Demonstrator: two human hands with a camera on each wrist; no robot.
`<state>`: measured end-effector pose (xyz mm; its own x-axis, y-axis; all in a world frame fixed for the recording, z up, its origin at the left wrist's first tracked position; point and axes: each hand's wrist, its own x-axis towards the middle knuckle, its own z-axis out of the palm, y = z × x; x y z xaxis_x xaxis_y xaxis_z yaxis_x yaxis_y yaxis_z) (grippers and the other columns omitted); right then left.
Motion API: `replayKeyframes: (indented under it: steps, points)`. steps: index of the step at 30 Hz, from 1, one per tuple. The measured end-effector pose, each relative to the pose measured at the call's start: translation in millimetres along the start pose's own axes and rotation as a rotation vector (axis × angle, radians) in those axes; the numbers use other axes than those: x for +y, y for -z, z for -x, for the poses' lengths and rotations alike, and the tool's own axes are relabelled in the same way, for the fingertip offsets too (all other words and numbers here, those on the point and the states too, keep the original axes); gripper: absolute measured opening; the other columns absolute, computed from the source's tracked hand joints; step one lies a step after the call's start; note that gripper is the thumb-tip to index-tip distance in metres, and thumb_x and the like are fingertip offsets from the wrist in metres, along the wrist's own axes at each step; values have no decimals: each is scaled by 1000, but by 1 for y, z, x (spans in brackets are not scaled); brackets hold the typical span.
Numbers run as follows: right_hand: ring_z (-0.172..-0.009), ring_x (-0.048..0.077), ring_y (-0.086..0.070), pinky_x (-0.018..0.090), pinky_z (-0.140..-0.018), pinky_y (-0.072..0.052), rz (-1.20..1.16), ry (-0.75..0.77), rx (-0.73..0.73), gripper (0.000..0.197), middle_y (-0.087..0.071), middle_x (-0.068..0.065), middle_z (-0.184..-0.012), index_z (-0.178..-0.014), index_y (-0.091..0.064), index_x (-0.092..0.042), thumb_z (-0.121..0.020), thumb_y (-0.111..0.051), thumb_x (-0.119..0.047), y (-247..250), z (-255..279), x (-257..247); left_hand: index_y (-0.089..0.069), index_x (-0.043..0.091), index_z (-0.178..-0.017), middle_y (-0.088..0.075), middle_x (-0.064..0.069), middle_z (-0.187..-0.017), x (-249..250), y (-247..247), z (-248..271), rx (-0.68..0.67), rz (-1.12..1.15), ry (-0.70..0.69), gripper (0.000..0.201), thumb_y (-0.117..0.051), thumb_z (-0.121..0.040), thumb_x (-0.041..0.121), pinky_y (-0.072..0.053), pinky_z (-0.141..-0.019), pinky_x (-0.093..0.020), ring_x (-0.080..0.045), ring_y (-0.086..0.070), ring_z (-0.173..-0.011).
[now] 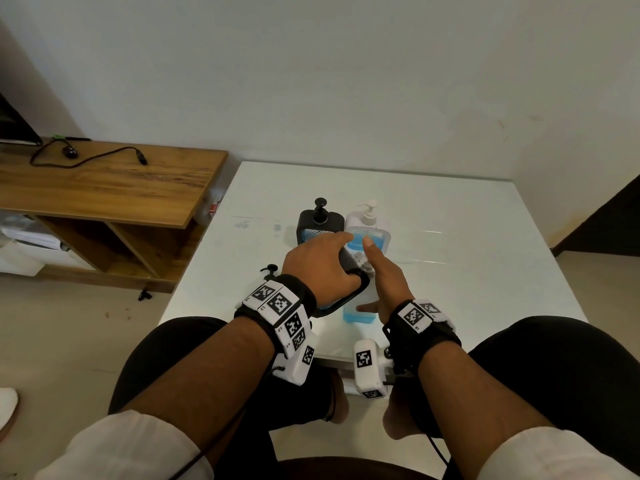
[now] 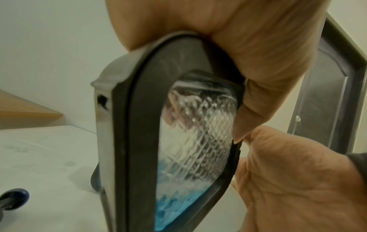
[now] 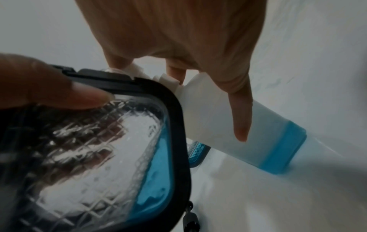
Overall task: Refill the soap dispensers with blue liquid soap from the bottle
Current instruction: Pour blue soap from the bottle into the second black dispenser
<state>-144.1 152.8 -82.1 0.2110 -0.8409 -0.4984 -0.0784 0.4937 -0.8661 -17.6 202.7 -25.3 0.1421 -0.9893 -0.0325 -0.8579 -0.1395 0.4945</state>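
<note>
My left hand (image 1: 332, 261) grips a black-framed dispenser (image 1: 358, 284) with no pump on it, tilted near the table's front edge. Its clear diamond-patterned window (image 2: 198, 141) shows blue soap pooled at the low end. Right beside it stands the white soap bottle (image 1: 360, 315), with a band of blue soap at its base (image 3: 282, 150). My right hand (image 1: 384, 278) holds the bottle at its top, fingers (image 3: 117, 61) on the ribbed white cap and one finger lying down the bottle's side. The cap touches the dispenser's upper rim (image 3: 158, 89).
A black dispenser (image 1: 320, 220) and a white one (image 1: 369, 223), both with pumps on, stand side by side behind my hands. A loose black pump (image 1: 270, 270) lies on the white table (image 1: 467, 237) to the left. A wooden shelf (image 1: 104, 181) stands at far left.
</note>
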Motion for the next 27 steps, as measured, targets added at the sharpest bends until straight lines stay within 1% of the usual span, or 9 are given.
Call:
replayKeyframes:
  steps: [2,4,8,11,15,18,21,25,27]
  points:
    - [-102,28,-67,59,-87,-54,-12,-3,74,49,-72,3,-111,-119,-66,-30,-87,-56,-65,-1,-1,0,-45,33,-138,-59,9,-130,1,0,1,-5,0,-12,66,-66,-76,44,-46,-98,-33,-15,-58,-114]
    - [-99,30,-67,59,-87,-55,-4,-12,120,43,-71,7,-112,-121,-65,-26,-92,-56,-57,-1,-2,1,-46,33,-137,-60,9,-128,1,0,1,-11,-8,-23,65,-66,-76,44,-47,-97,-33,-15,-59,-112]
    - [-105,28,-67,60,-89,-52,-18,-4,15,46,-72,4,-114,-115,-67,-31,-88,-55,-67,2,-1,0,-45,32,-138,-58,9,-132,-1,0,1,3,-3,-12,66,-66,-76,45,-46,-99,-34,-15,-57,-115]
    - [-109,26,-65,61,-92,-50,-19,8,-35,58,-71,1,-119,-123,-64,-34,-85,-49,-76,4,-1,0,-45,31,-138,-57,8,-133,-1,0,1,3,-3,-12,66,-66,-77,45,-44,-99,-33,-15,-56,-117]
    - [-105,28,-67,60,-89,-52,-22,2,38,40,-72,3,-112,-113,-66,-33,-91,-53,-63,1,0,0,-46,33,-137,-58,8,-131,-2,-1,0,-3,10,-10,66,-67,-76,43,-45,-98,-33,-15,-58,-114]
    - [-100,31,-68,60,-86,-55,-14,-5,126,39,-72,7,-110,-115,-66,-26,-93,-53,-55,-2,1,-1,-47,33,-136,-60,9,-128,-1,-1,1,-10,5,-28,65,-67,-75,43,-47,-97,-33,-15,-59,-111]
    - [-102,27,-68,59,-86,-54,4,17,46,45,-73,2,-109,-110,-68,-32,-88,-52,-68,-2,2,-1,-46,33,-137,-58,9,-132,-5,-2,1,4,14,-8,67,-68,-75,44,-45,-99,-32,-15,-57,-115]
    - [-107,24,-67,58,-87,-52,2,2,-29,77,-72,-3,-115,-118,-67,-37,-63,-51,-89,0,3,-2,-46,32,-137,-58,8,-132,-7,-1,-1,-5,30,13,66,-68,-76,42,-44,-98,-32,-15,-56,-115]
    - [-107,25,-67,56,-84,-54,-1,3,-17,68,-72,-2,-116,-120,-66,-36,-72,-53,-83,-1,5,-3,-46,32,-137,-58,7,-132,-7,0,-2,-7,31,11,66,-68,-76,41,-45,-98,-32,-16,-57,-115]
